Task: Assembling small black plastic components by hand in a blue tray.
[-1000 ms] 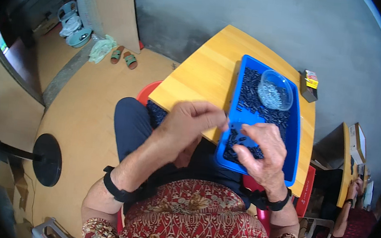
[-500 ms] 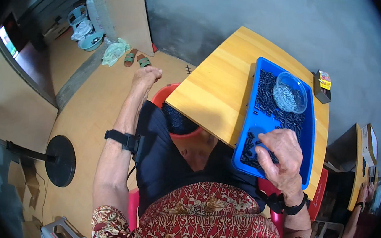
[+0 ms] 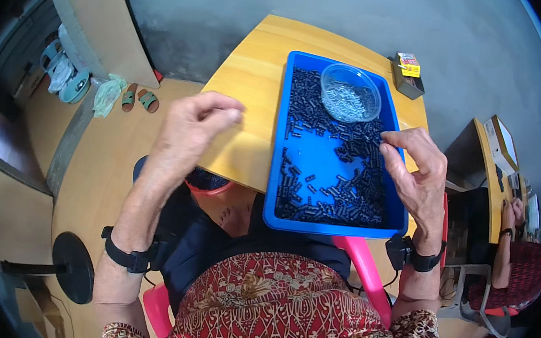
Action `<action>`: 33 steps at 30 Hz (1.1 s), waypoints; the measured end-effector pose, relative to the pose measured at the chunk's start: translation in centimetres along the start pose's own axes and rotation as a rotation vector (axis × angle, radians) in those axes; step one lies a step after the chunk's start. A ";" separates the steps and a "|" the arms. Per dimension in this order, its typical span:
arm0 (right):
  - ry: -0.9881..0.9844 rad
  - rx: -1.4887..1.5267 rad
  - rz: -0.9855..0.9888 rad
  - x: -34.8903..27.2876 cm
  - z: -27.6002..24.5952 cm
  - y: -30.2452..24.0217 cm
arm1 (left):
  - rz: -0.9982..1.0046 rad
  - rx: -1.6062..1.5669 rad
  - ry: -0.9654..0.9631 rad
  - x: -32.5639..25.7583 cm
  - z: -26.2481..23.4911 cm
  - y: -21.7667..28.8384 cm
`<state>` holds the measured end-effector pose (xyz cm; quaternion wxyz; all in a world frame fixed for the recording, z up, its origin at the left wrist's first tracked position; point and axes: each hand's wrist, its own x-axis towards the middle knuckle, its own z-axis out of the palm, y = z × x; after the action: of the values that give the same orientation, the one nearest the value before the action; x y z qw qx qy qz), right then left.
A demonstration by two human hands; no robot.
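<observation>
My left hand (image 3: 193, 129) hovers over the left edge of the wooden table, thumb and forefinger closed in a pinch. Whatever it holds, if anything, is too small to make out. Over the right rim of a blue tray (image 3: 275, 169), my right hand (image 3: 418, 173) is also pinched, thumb tip close to forefinger tip; its contents cannot be told. Many small black tubular pieces (image 3: 351, 206) lie loose in the tray around a bare blue patch. At the tray's far end sits a round clear plastic bowl (image 3: 376, 101) with small silvery metal pieces (image 3: 345, 101) inside.
The tray rests on a yellow wooden table (image 3: 255, 57). A dark box (image 3: 409, 84) with a yellow packet stands at its far right. Below the left edge is a red bucket (image 3: 213, 191), partly hidden. Another person (image 3: 511, 270) sits at a table on the right.
My left hand has come from above the red bucket rightward to the table edge. My right hand has lifted from the tray's near end to its right rim. The view has turned right.
</observation>
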<state>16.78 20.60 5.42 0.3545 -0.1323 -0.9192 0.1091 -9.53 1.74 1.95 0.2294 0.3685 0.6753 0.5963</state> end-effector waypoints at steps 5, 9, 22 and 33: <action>-0.024 0.013 0.022 -0.4 -0.8 1.2 | 0.103 0.290 -0.330 1.6 6.5 2.3; -0.014 0.018 0.035 -0.7 -1.4 1.9 | 0.177 0.528 -0.493 3.1 9.6 2.5; -0.022 0.066 0.044 -1.2 -1.2 2.7 | 0.357 1.083 -0.642 2.0 13.0 -1.4; -0.083 0.196 -0.043 -1.2 0.7 0.4 | -0.157 -0.014 -0.510 1.0 10.8 2.7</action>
<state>17.22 20.57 4.07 0.3294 -0.0724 -0.9207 0.1963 -1.41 9.40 2.75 0.4401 0.4518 0.6179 0.4695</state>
